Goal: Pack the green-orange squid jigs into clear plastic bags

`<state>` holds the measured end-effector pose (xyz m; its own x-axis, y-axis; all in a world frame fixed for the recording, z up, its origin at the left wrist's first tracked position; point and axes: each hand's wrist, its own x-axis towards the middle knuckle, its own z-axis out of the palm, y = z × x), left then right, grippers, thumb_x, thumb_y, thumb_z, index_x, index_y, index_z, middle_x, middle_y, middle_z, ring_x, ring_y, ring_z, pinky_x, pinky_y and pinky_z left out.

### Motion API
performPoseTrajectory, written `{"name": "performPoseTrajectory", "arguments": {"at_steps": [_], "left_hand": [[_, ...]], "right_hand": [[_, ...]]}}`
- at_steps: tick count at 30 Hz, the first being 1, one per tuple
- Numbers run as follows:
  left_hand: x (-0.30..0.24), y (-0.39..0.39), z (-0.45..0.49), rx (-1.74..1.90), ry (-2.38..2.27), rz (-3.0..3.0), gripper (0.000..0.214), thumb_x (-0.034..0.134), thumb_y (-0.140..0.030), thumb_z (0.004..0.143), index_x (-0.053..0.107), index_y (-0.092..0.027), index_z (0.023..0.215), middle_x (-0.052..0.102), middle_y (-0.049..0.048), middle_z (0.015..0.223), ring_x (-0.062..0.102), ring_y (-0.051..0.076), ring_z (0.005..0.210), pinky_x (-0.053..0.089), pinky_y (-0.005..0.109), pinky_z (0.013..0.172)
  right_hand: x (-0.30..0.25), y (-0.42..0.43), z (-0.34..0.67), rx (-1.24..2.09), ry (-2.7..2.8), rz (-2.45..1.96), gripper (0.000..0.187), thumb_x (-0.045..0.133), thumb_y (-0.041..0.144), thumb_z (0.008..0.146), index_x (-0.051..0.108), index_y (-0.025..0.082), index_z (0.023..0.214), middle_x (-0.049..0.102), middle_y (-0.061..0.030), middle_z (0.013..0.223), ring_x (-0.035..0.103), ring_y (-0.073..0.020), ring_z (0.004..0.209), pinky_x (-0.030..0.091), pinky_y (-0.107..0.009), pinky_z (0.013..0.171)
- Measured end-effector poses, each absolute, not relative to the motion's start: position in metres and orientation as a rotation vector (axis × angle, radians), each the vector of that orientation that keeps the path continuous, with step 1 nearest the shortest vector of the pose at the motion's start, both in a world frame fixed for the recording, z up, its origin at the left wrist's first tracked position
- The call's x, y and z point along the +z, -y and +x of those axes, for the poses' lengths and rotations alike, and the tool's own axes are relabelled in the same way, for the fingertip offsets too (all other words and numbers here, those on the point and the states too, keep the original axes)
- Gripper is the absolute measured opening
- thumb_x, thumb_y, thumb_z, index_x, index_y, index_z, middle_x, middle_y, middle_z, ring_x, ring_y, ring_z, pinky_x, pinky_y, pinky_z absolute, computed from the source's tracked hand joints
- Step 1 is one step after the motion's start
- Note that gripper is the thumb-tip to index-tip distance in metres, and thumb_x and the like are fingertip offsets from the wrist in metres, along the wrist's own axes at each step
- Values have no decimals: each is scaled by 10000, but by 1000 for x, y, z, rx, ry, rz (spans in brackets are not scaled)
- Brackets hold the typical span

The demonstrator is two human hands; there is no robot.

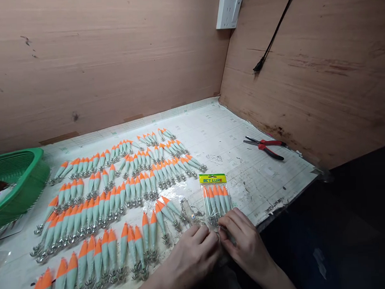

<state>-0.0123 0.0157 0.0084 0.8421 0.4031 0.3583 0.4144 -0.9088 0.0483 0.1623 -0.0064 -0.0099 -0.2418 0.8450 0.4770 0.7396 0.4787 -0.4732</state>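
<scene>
Pale brown wooden walls (120, 58) back the white paper-covered table (207, 129) in my feed. Just beyond the fingers lies a clear plastic, yellow-headed lure packet (216, 197); I judge its spiky metal hooks (213, 220) could pierce the plastic if squeezed. The right hand (243, 239) bends its fingers at the packet's lower edge, the left hand (196, 254) curls beside it; I cannot tell what either grips.

"BCT LURE" across the yellow header card (213, 180) of the clear lure packet (216, 199)
</scene>
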Motion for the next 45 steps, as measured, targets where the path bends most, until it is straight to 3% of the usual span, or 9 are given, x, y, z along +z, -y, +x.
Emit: {"name": "performPoseTrajectory", "arguments": {"at_steps": [8, 13, 20, 24, 28, 33, 37, 41, 45], "left_hand": [[4, -14, -14, -636, 862, -2913, 151, 453, -113, 868, 553, -158, 764, 542, 22, 690, 457, 150, 598, 361, 287, 519], [3, -10, -15, -789, 921, -2985, 207, 416, -108, 874, 522, -161, 704, 570, 49, 734, 444, 143, 594, 378, 272, 508], [-1, -6, -19, -1049, 854, -3088, 117, 435, -94, 879, 544, -134, 863, 641, 77, 819, 543, 130, 640, 455, 240, 552], [-1, -4, -20, -1154, 955, -3224, 200, 355, -119, 922, 522, -155, 817, 620, 50, 742, 557, 100, 610, 454, 188, 537], [-3, -2, -21, -1287, 1029, -3277, 110, 414, -126, 902, 506, -162, 852, 601, 43, 719, 556, 102, 616, 456, 188, 549], [-11, 1, -22, -1252, 1069, -3182, 84, 469, -100, 856, 509, -171, 875, 527, -10, 611, 474, 87, 509, 382, 182, 472], [-17, 3, -21, -1351, 1143, -3096, 222, 502, -63, 821, 521, -161, 1020, 552, -2, 641, 502, 93, 535, 394, 182, 497], [-14, 3, -22, -1252, 1181, -3134, 236, 471, -63, 844, 526, -164, 1050, 594, 35, 744, 546, 104, 614, 434, 190, 550], [-7, -2, -26, -1034, 1017, -3038, 231, 486, -72, 828, 568, -138, 1034, 616, 106, 901, 561, 164, 752, 475, 276, 647]], "right_hand": [[-8, 7, 158, 153, 2006, -1293, 146, 480, 88, 858, 528, 192, 768, 514, -22, 664, 477, -165, 655, 415, -310, 630], [11, 21, 164, 539, 1896, -1275, 162, 461, 93, 875, 579, 200, 844, 566, -29, 746, 564, -149, 693, 471, -261, 620], [14, 28, 159, 1263, 1661, -1407, 79, 555, 137, 827, 602, 200, 820, 589, 2, 786, 566, -114, 683, 455, -201, 614], [14, 24, 156, 1384, 1528, -1461, 76, 618, 164, 778, 578, 184, 717, 535, 26, 707, 505, -97, 621, 399, -195, 563], [15, 21, 153, 1426, 1503, -1482, 112, 631, 166, 760, 549, 181, 685, 498, 38, 672, 461, -89, 587, 359, -196, 530], [26, 28, 164, 1404, 1637, -1342, 171, 554, 221, 840, 494, 189, 683, 482, 21, 711, 464, -106, 647, 362, -214, 577], [13, 53, 213, 1287, 1235, -1415, 287, 551, 426, 844, 506, 195, 680, 417, 41, 608, 385, -79, 489, 341, -213, 470], [-34, 84, 284, 1013, 1110, -1881, 313, 522, 493, 828, 560, 204, 716, 440, 23, 529, 452, -121, 455, 399, -251, 438], [-53, 94, 303, 327, 1369, -2139, 274, 518, 448, 789, 593, 212, 673, 546, -65, 617, 548, -203, 531, 424, -311, 435]]}}
